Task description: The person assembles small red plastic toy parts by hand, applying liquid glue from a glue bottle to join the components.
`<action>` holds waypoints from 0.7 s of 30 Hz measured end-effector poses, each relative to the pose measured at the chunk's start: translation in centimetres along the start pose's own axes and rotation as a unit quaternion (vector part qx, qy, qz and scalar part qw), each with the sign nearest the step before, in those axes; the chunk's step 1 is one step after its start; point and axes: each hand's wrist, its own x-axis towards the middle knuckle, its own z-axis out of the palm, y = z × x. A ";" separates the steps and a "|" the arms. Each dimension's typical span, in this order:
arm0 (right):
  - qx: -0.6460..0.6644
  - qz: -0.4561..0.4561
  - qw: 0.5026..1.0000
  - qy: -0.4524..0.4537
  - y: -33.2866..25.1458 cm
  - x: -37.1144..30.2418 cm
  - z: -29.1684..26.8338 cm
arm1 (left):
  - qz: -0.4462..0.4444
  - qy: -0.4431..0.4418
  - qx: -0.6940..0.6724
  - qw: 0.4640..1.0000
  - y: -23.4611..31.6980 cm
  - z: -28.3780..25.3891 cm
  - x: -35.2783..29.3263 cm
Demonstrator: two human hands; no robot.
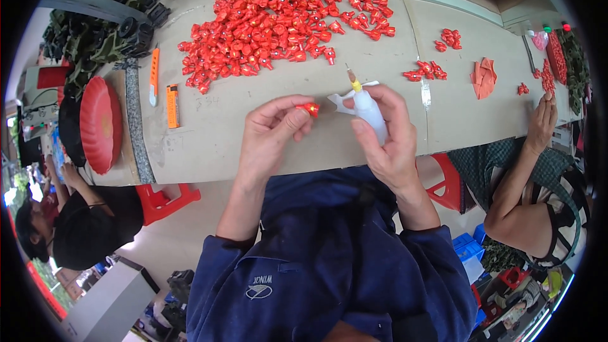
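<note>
Between the thumb and fingers of my left hand (pixel 275 126) is a small red plastic part (pixel 309 109) with a yellow spot. My right hand (pixel 394 139) is wrapped round a white squeeze bottle (pixel 370 114) with a yellow collar and a thin tip pointing up and away. A scrap of white paper or cloth (pixel 342 101) shows beside the bottle, also at that hand. The bottle tip and the red part are apart. Beyond both hands lies a big heap of similar red parts (pixel 266 31) on the table (pixel 221 139).
Left on the table are an orange cutter knife (pixel 154 76), an orange box (pixel 173 106) and a red fluted tray (pixel 101 125). Dark green toy vehicles (pixel 107 38) crowd the far left. Small red clusters (pixel 425 71) and a red cloth (pixel 484 78) lie right. Co-workers sit at both sides.
</note>
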 end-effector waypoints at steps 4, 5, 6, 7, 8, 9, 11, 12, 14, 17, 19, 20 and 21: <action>-0.026 0.028 0.999 -0.008 -0.9 -1.0 -1.2 | -0.022 -0.043 -0.105 0.993 -0.8 0.9 -1.5; -0.029 0.031 0.999 -0.009 -1.0 -1.4 -1.2 | -0.016 -0.045 -0.127 0.991 -1.0 1.2 -1.6; -0.007 0.052 0.999 0.012 -1.1 -1.8 -1.2 | -0.018 -0.045 -0.130 0.990 -1.3 1.2 -1.7; 0.016 0.072 0.997 0.034 -1.2 -2.1 -1.1 | -0.026 -0.049 -0.157 0.986 -1.6 0.9 -1.7; 0.014 0.073 0.997 0.032 -1.1 -2.4 -1.4 | -0.034 -0.051 -0.184 0.981 -1.8 0.7 -1.7; -0.006 0.049 0.999 0.016 -1.1 -2.7 -1.9 | -0.034 -0.050 -0.186 0.981 -1.9 0.7 -1.6; -0.025 0.023 0.999 0.001 -0.8 -2.9 -2.5 | -0.039 -0.071 -0.189 0.979 -2.0 0.8 -1.4; -0.007 0.005 1.000 0.005 -0.7 -2.9 -2.7 | -0.038 -0.071 -0.189 0.979 -2.0 0.7 -1.4; 0.012 -0.012 1.000 0.008 -0.5 -2.9 -2.9 | -0.056 -0.082 -0.205 0.974 -2.4 0.5 -1.3; 0.025 0.019 0.999 0.016 -0.7 -3.1 -2.7 | -0.075 -0.110 -0.239 0.962 -2.8 0.4 -1.3; 0.027 0.033 0.999 0.033 -0.8 -3.0 -2.4 | -0.080 -0.122 -0.258 0.955 -2.9 0.7 -1.3; 0.028 0.033 0.999 0.033 -0.8 -3.0 -2.3 | -0.087 -0.133 -0.277 0.948 -2.9 0.7 -1.4; 0.033 0.049 0.998 0.027 -0.9 -3.0 -2.3 | -0.086 -0.133 -0.276 0.948 -2.9 0.8 -1.4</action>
